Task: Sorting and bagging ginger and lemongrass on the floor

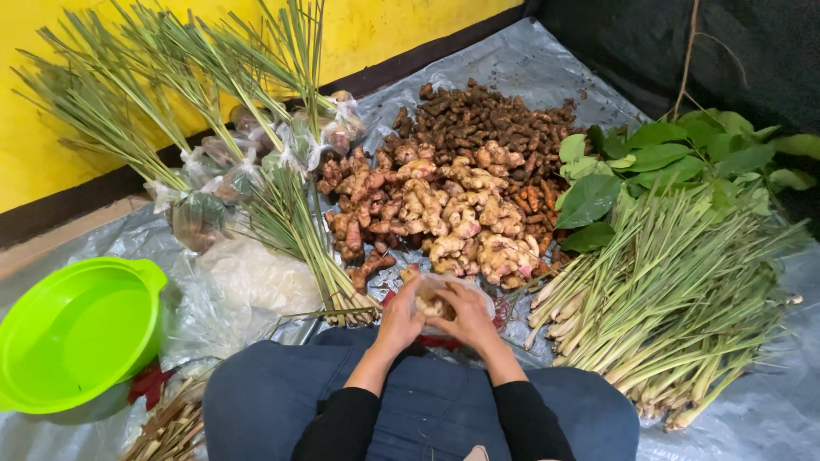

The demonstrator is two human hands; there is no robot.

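Clear plastic bag (440,294) of ginger pieces sat at the near edge of the ginger pile (444,218), both hands closed around it: left hand (400,320), right hand (468,318). Bagging seemed underway; closing the bag's mouth would need a steady pinch.

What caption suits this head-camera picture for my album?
Both hands, left hand and right hand, hold a clear bag of ginger beside lemongrass stalks.
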